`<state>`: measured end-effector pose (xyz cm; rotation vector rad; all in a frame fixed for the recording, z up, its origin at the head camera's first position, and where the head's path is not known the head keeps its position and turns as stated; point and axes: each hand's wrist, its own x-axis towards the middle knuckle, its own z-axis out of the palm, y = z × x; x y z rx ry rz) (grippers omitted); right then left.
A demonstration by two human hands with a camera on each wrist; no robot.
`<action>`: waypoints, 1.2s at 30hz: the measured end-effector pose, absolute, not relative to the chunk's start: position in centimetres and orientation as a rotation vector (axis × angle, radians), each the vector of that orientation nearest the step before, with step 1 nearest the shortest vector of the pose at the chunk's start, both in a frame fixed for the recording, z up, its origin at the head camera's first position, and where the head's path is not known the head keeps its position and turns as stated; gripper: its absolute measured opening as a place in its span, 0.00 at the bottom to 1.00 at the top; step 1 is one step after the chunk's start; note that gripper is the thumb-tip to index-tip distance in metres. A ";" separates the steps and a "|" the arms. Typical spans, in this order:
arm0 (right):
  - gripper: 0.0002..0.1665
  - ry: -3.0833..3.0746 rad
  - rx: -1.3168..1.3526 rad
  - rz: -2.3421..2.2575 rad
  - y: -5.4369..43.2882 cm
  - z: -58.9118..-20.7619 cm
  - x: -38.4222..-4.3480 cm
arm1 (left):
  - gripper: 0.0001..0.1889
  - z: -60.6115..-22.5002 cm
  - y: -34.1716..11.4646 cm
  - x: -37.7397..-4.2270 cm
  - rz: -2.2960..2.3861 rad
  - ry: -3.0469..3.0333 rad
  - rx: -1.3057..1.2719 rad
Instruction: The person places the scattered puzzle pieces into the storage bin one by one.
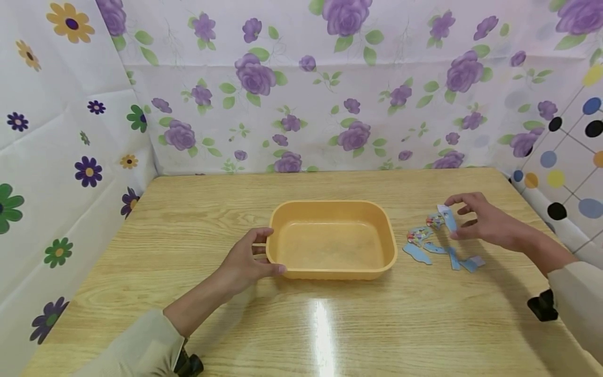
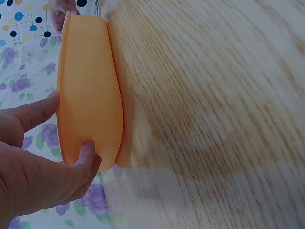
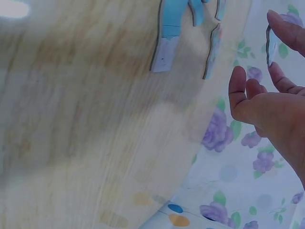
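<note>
A yellow-orange plastic basin (image 1: 330,246) stands on the table, its inside bare. At its left end my left hand (image 1: 245,262) holds the rim and outer wall, the thumb at the near corner; the left wrist view shows fingertips on the side wall (image 2: 90,86). To the right of the basin, my right hand (image 1: 490,220) pinches a flat light-blue puzzle piece (image 1: 449,220) by its ends between thumb and finger, raised above the table. Below it lie several more pieces, among them a plain blue puzzle piece (image 1: 416,254) and one with a colourful print (image 1: 416,235).
The wood-grain table (image 1: 198,209) reaches back to a wall cloth with purple flowers (image 1: 254,76). A flowered sheet (image 1: 56,157) hangs on the left and a dotted sheet (image 1: 565,178) on the right. Light glares on the tabletop in front of the basin.
</note>
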<state>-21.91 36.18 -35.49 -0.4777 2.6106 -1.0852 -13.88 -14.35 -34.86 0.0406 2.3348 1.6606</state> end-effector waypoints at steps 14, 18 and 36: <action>0.40 2.598 -0.491 -1.066 34.6 -33.8 -22.9 | 0.45 -35.0 -14.5 -13.9 1.685 2.321 0.083; 0.40 2.596 -0.484 -1.057 34.2 -33.5 -23.1 | 0.44 -35.0 -14.5 -13.8 1.685 2.322 0.096; 0.41 2.576 -0.544 -1.039 31.9 -31.9 -23.7 | 0.45 -35.0 -14.4 -13.9 1.669 2.335 0.068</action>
